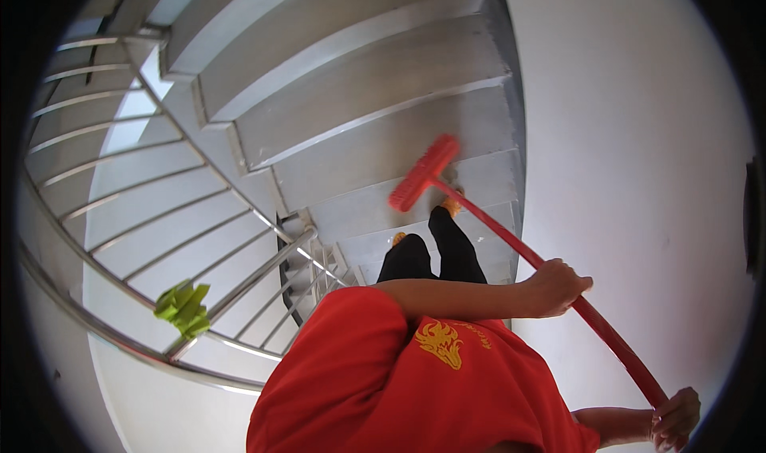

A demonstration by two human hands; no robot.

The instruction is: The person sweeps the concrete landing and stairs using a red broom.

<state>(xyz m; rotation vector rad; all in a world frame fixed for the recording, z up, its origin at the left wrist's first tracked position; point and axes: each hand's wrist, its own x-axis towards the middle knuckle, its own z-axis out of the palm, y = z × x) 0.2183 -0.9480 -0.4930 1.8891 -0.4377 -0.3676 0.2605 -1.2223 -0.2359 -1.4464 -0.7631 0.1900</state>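
Note:
A red broom slants from the lower right up towards the middle of the head view. My left hand, with the arm across my body, grips its handle partway along. At the handle's upper end my right hand is closed around it. The bristled broom head is over the stair tread just ahead of my feet, slightly blurred. Whether its bristles touch the tread cannot be told.
Grey concrete steps rise ahead. A white wall borders them on the right. On the left runs a metal railing, with a green cloth tied or draped on it. My orange shoe stands on a step.

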